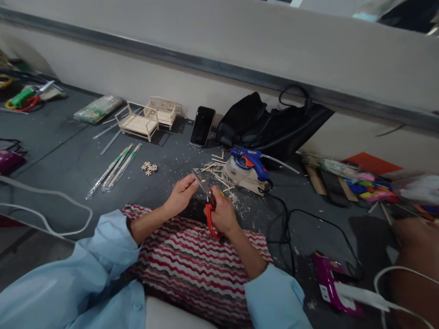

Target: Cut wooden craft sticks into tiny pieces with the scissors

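Note:
My right hand is closed around a pair of scissors with red handles, their metal blades pointing up and left. Close to the blades, my left hand has its fingers pinched together. Whatever is in that pinch is too small to make out. A red-and-white striped cloth lies under my forearms. Just beyond my hands, thin wooden sticks and pale shavings are scattered on the dark table. A blue glue gun rests across a clear jar beside the sticks.
Two miniature wooden benches stand behind, near a phone and a black bag. Wrapped stick packs and small flower-shaped pieces lie left. A purple power strip and black cable are right, by another person's limb.

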`<control>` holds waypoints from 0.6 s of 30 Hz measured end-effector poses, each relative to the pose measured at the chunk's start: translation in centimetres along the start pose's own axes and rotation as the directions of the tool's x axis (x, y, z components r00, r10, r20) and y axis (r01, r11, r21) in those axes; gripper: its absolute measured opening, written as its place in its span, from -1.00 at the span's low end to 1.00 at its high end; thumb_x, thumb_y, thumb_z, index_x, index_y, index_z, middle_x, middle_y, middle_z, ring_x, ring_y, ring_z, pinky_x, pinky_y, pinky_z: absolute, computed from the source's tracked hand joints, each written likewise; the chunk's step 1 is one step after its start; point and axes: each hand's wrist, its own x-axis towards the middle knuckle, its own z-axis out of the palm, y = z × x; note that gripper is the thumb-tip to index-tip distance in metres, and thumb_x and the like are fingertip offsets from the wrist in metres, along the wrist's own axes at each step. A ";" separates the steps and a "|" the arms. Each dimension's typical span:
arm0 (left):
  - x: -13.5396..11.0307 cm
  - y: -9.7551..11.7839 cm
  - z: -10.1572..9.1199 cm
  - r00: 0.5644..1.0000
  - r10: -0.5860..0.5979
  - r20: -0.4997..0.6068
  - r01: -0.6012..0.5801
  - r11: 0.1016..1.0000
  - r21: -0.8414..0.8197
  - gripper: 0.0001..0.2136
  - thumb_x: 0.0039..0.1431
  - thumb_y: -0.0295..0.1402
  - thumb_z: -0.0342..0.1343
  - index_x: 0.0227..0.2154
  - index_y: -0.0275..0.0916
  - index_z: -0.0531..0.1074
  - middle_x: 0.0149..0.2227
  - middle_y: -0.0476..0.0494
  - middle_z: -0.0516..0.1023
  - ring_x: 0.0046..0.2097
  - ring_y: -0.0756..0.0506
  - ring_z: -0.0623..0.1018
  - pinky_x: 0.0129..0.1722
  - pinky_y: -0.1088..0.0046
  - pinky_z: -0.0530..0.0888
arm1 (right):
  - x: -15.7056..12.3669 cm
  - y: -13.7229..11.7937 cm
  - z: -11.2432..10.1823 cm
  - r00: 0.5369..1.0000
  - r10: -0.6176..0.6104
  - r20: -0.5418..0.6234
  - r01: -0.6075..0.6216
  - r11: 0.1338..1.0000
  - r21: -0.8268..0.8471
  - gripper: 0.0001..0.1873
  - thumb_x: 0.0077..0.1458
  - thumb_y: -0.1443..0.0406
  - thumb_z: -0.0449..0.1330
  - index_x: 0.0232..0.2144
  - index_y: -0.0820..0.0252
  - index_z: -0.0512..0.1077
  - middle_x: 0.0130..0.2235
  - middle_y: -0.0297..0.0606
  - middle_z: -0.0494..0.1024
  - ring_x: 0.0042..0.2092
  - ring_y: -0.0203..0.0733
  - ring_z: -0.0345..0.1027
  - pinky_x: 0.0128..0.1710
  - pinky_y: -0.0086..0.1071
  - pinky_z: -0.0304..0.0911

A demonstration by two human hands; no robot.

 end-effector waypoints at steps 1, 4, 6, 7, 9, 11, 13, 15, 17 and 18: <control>0.0 0.2 0.0 1.000 0.028 -0.008 -0.027 0.999 0.034 -0.66 0.20 -0.03 0.02 -0.36 -0.24 0.40 -0.53 0.04 0.29 -0.43 0.02 0.29 -0.42 0.55 0.27 | 0.1 0.0 0.0 1.000 0.006 -0.007 -0.006 1.000 0.002 -0.68 -0.24 0.37 0.05 -0.31 0.10 0.20 -0.52 -0.46 0.23 -0.49 -0.28 0.06 -0.46 -0.43 -0.07; 0.0 0.9 -0.1 0.995 0.102 -0.020 -0.098 0.982 0.162 -0.68 0.23 -0.08 0.00 -0.39 -0.26 0.39 -0.48 0.01 0.33 -0.40 0.03 0.29 -0.38 0.54 0.28 | 0.1 -0.1 -0.1 0.999 0.034 -0.001 -0.034 0.999 0.031 -0.68 -0.25 0.38 0.04 -0.31 0.09 0.20 -0.53 -0.48 0.21 -0.49 -0.29 0.06 -0.46 -0.42 -0.08; 0.1 1.1 -0.2 0.995 0.103 0.004 -0.102 0.979 0.178 -0.69 0.24 -0.09 -0.01 -0.38 -0.27 0.38 -0.46 0.01 0.33 -0.40 0.03 0.29 -0.38 0.55 0.28 | 0.0 -0.2 -0.4 0.998 0.048 0.029 -0.051 0.995 0.088 -0.67 -0.26 0.38 0.04 -0.31 0.09 0.20 -0.54 -0.51 0.19 -0.51 -0.30 0.05 -0.47 -0.43 -0.07; 0.1 1.2 -0.3 0.996 0.088 0.025 -0.091 0.984 0.152 -0.69 0.24 -0.09 -0.01 -0.36 -0.27 0.39 -0.47 0.01 0.32 -0.41 0.04 0.28 -0.40 0.55 0.27 | -0.2 -0.3 -0.6 0.998 0.054 0.044 -0.059 0.990 0.129 -0.67 -0.26 0.38 0.04 -0.32 0.09 0.20 -0.55 -0.52 0.18 -0.51 -0.32 0.05 -0.47 -0.43 -0.06; 0.1 1.4 -0.5 0.995 0.053 0.082 -0.057 0.997 0.046 -0.69 0.24 -0.08 0.01 -0.27 -0.26 0.38 -0.47 0.03 0.30 -0.44 0.05 0.28 -0.43 0.56 0.27 | -0.4 -0.6 -0.8 0.995 0.070 0.064 -0.084 0.967 0.241 -0.68 -0.27 0.39 0.04 -0.33 0.09 0.20 -0.55 -0.54 0.16 -0.53 -0.35 0.02 -0.48 -0.45 -0.05; 0.1 1.7 -0.5 0.989 0.036 0.146 -0.025 0.997 -0.077 -0.66 0.22 -0.07 0.03 -0.15 -0.26 0.36 -0.48 0.05 0.28 -0.47 0.07 0.28 -0.46 0.56 0.26 | -0.7 -1.0 -0.9 0.990 0.099 0.098 -0.128 0.921 0.368 -0.68 -0.29 0.38 0.03 -0.34 0.10 0.21 -0.54 -0.54 0.15 -0.53 -0.38 0.00 -0.50 -0.46 -0.05; 0.0 2.0 -0.4 0.979 0.019 0.202 0.019 0.983 -0.185 -0.61 0.22 -0.06 0.03 -0.06 -0.26 0.33 -0.53 0.10 0.23 -0.53 0.08 0.22 -0.53 0.58 0.21 | -0.9 -1.3 -0.9 0.978 0.135 0.161 -0.198 0.850 0.489 -0.69 -0.30 0.37 0.03 -0.36 0.11 0.22 -0.54 -0.55 0.12 -0.55 -0.40 -0.04 -0.54 -0.47 -0.08; -0.2 2.4 -0.1 0.976 -0.009 0.218 0.066 0.965 -0.256 -0.60 0.21 -0.05 0.03 -0.06 -0.27 0.31 -0.58 0.15 0.13 -0.58 0.10 0.12 -0.60 0.59 0.12 | -1.0 -1.7 -0.8 0.959 0.149 0.243 -0.266 0.770 0.580 -0.69 -0.32 0.37 0.04 -0.37 0.11 0.22 -0.55 -0.56 0.09 -0.57 -0.42 -0.09 -0.58 -0.48 -0.13; -0.4 2.4 0.2 0.982 -0.045 0.182 0.097 0.952 -0.291 -0.61 0.20 -0.01 0.02 -0.15 -0.26 0.31 -0.61 0.17 0.07 -0.61 0.11 0.06 -0.64 0.59 0.05 | -1.2 -2.0 -0.6 0.943 0.139 0.304 -0.309 0.710 0.633 -0.69 -0.34 0.37 0.05 -0.39 0.11 0.21 -0.57 -0.57 0.09 -0.57 -0.43 -0.11 -0.59 -0.49 -0.16; -0.5 2.4 0.4 0.986 -0.064 0.151 0.106 0.951 -0.291 -0.62 0.20 0.01 0.01 -0.21 -0.25 0.31 -0.62 0.17 0.07 -0.62 0.11 0.05 -0.65 0.59 0.04 | -1.3 -2.1 -0.5 0.938 0.138 0.319 -0.322 0.688 0.651 -0.68 -0.35 0.37 0.05 -0.39 0.11 0.21 -0.57 -0.57 0.09 -0.58 -0.44 -0.11 -0.60 -0.50 -0.17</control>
